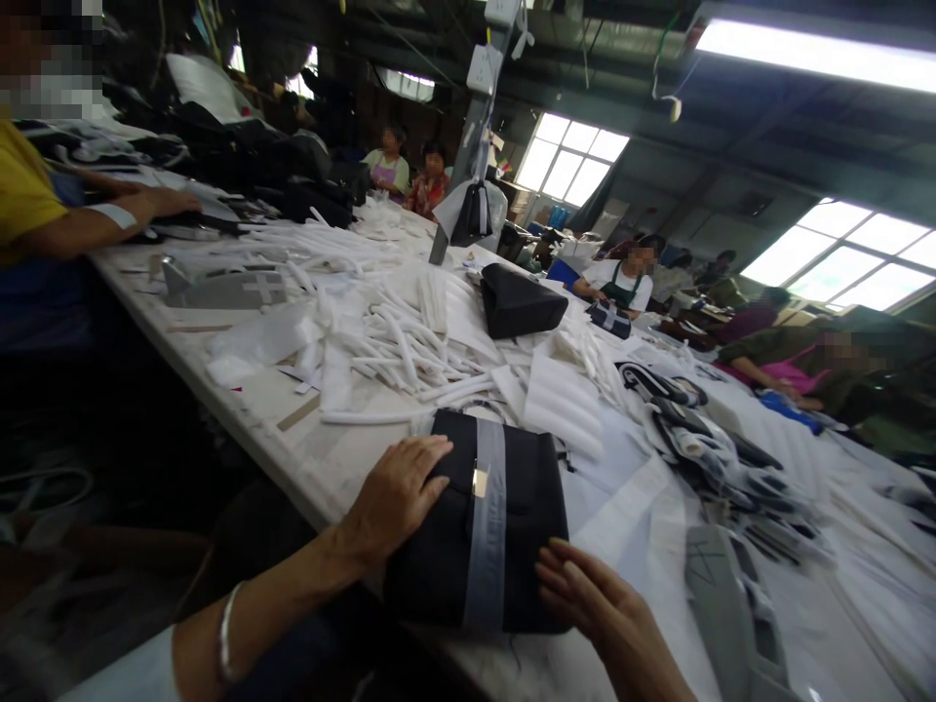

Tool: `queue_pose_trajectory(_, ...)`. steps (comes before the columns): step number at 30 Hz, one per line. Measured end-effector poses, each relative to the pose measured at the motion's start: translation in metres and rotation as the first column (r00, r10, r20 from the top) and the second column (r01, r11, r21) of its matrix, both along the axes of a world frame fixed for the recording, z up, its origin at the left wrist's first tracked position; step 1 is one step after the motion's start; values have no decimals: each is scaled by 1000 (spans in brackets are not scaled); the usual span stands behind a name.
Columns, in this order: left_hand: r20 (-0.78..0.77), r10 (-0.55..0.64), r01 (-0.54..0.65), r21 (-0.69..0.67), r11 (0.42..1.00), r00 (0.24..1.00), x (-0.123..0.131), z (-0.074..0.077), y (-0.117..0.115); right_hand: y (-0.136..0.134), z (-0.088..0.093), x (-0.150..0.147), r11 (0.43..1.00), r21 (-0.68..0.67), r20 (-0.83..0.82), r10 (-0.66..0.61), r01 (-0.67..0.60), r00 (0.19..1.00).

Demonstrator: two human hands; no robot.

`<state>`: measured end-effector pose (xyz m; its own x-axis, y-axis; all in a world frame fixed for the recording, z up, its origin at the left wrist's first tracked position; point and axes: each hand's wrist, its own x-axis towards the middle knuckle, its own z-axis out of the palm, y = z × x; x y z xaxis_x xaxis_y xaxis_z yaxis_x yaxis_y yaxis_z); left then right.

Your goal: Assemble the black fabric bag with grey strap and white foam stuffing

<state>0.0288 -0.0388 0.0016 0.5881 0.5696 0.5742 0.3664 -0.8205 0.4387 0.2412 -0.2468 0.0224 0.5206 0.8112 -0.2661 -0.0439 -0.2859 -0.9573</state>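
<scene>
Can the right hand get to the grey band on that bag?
Probably yes: the right hand is at the edge of the black bag, and only the bag's bare front lies between it and the grey band.

The black bag at lower centre looks like smooth, matt leather. Its clasp is shiny metal, its band semi-clear plastic. The bracelet, lower left, is polished metal.

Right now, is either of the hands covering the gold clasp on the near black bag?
No, the gold clasp shows plainly on the black bag, between the left hand and the right hand.
</scene>
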Motion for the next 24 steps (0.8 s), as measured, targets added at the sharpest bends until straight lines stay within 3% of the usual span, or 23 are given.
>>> queue_pose_trajectory(3,-20,108,-109,-136,985,994,12,-3,25,34,2,15,990,-32,-249,-139,135,958)
queue_pose_trajectory(6,6,102,-98,-225,969,995,21,-6,32,51,2,26,992,-47,-315,-125,116,941)
queue_pose_trajectory(12,-74,94,-95,-7,995,993,28,-11,4,66,5,40,974,-205,-304,35,-101,952)
queue_pose_trajectory(15,-139,123,-115,59,992,983,29,-15,-10,82,4,38,938,-309,-191,102,-158,976)
queue_pose_trajectory(18,-199,145,-123,119,985,969,29,-19,-20,98,2,40,902,-409,64,184,-143,981)
queue_pose_trajectory(22,-227,152,-119,153,981,962,29,-23,-22,106,0,53,891,-442,312,261,-104,913)
queue_pose_trajectory(24,-220,134,-107,133,985,966,28,-25,-20,104,-3,60,917,-390,493,285,-84,822)
